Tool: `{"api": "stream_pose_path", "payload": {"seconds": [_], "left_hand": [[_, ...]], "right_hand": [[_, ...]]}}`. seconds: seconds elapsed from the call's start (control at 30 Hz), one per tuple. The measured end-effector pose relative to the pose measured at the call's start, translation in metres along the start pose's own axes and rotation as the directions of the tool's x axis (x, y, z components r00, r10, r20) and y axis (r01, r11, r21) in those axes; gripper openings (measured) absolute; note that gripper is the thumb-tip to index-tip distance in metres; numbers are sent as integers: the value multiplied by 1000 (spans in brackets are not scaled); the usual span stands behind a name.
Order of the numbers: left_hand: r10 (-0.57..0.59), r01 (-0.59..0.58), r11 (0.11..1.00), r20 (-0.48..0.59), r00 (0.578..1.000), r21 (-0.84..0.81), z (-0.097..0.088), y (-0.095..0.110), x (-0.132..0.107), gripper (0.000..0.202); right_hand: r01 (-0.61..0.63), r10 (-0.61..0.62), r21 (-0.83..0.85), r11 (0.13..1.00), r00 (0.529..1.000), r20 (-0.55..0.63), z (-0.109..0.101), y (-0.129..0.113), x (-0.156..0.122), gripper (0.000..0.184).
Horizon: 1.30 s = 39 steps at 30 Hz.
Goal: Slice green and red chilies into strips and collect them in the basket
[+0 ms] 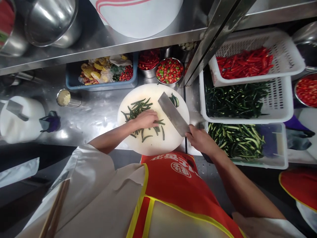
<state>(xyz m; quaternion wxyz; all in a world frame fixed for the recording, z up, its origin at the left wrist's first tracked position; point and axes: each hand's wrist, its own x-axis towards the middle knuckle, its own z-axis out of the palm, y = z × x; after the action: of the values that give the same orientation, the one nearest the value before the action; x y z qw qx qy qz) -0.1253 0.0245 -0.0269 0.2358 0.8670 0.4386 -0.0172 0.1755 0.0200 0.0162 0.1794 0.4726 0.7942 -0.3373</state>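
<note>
A round white cutting board [173, 138] lies on the steel counter before me, strewn with long green chili peppers [137, 107]. My left hand [146, 119] rests on the peppers in the board's middle, fingers curled down over several of them. My right hand [201, 140] is closed round the handle of a broad cleaver [172, 113], whose blade slants up and left over the board's right half. A few cut green pieces [174, 99] lie beyond the blade.
Right of the board stand white baskets of red chilies [245, 62], dark green chilies [235, 100] and split green chilies [235, 140]. Behind it sit a steel bowl of chopped red and green chili [169, 70] and a blue tray [104, 71]. Another board with a cleaver [17, 114] lies far left.
</note>
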Motion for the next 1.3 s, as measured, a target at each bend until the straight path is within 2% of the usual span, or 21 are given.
{"api": "stream_pose_path", "payload": {"seconds": [0.07,0.1,0.23,0.3,0.37,0.5,0.77,0.87,0.97,1.1,1.2,1.3], "left_hand": [[3,-2,1000,65,998,-14,-5,1,-1,18],[-5,7,999,61,998,-35,-8,1,1,17],[-52,45,997,-122,991,-60,-14,1,19,22],[-39,37,999,-191,981,-13,-9,1,29,26],[0,7,999,-209,978,32,0,0,36,28],[58,-48,997,-206,977,57,15,-5,37,31],[69,-62,997,-228,971,39,18,-9,35,35],[74,-72,997,-254,965,14,25,-12,36,33],[78,-83,997,-261,962,-6,29,-15,38,32],[75,-77,997,-247,966,0,23,-13,36,33],[69,-77,997,-233,970,-28,16,-9,26,32],[124,-132,990,-161,979,-40,14,-5,11,23]], "right_hand": [[14,-13,-20,1000,1000,27,2,2,-1,24],[8,-7,-17,1000,1000,28,3,2,-1,23],[-41,40,80,996,999,16,4,4,3,23],[-51,50,118,992,999,16,3,5,4,22],[-54,53,131,990,999,13,2,5,4,22],[-50,49,108,993,999,13,0,3,3,22],[-24,15,91,996,995,101,-20,4,-19,22],[-28,20,61,998,992,126,-19,3,-16,22],[-21,19,23,1000,997,76,-10,-8,5,24],[-38,39,35,999,999,-34,-4,-22,34,28],[-36,39,44,998,997,-63,-6,-18,33,28],[-28,30,34,999,999,-44,-6,-9,14,28]]}}
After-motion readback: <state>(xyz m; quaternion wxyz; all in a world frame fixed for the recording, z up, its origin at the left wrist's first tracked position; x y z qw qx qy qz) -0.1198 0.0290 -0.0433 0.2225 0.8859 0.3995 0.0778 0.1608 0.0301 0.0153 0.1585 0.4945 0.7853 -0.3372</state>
